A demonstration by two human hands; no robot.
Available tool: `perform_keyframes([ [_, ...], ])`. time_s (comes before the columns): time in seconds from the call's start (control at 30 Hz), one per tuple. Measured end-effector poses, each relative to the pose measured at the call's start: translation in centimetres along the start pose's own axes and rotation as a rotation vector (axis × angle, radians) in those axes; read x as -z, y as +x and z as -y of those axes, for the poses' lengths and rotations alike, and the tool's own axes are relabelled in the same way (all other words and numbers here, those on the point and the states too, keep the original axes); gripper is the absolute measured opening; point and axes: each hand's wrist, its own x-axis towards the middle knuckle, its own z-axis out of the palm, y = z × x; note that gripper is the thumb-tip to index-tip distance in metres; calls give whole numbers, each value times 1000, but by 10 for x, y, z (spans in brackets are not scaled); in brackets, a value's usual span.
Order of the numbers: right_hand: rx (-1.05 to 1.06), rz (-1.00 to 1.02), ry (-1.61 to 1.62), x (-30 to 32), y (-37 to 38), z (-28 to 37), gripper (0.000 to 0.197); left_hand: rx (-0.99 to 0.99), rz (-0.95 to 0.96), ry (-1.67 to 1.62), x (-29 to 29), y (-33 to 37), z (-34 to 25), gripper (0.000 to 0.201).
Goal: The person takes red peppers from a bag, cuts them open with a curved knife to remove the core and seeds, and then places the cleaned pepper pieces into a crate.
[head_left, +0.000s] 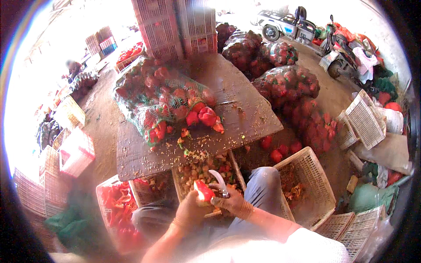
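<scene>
My left hand (pixel 192 208) is closed around a red pepper (pixel 203 191), with a pale patch showing on its near side. Close beside it, my right hand (pixel 233 202) grips a knife with a curved blade (pixel 218 180) that points up and to the left. Both hands are over a crate of pepper cores and scraps (pixel 206 168) between my knees. Beyond, a green net bag of red peppers (pixel 162 98) lies on a wooden table (pixel 245 109), with several loose peppers (pixel 207 116) spilling from its mouth. Seeds and bits of stem are strewn along the near edge.
A crate of red pepper pieces (pixel 117 199) stands at my left. On my right is a crate with a few scraps (pixel 312 186). Full net bags (pixel 291 83) sit right of the table, stacked crates (pixel 158 30) behind it. A motor scooter (pixel 335 57) is parked far right.
</scene>
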Motion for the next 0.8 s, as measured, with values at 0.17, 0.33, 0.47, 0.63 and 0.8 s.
perform_keyframes([
  [0.17,4,-7,-87,-10,-3,7,66,-41,-13,-170,-24,6,21,51],
  [0.33,91,-79,-328,-4,1,16,69,-445,-218,1199,-47,-3,2,46],
  [0.47,197,-83,-244,17,1,-20,69,-604,2,1388,-31,22,7,43],
  [0.63,60,-177,-315,18,-16,-26,61,-215,321,855,-20,14,-9,45],
  [0.8,-59,-132,-238,14,-22,-2,46,103,506,419,-23,14,-29,54],
])
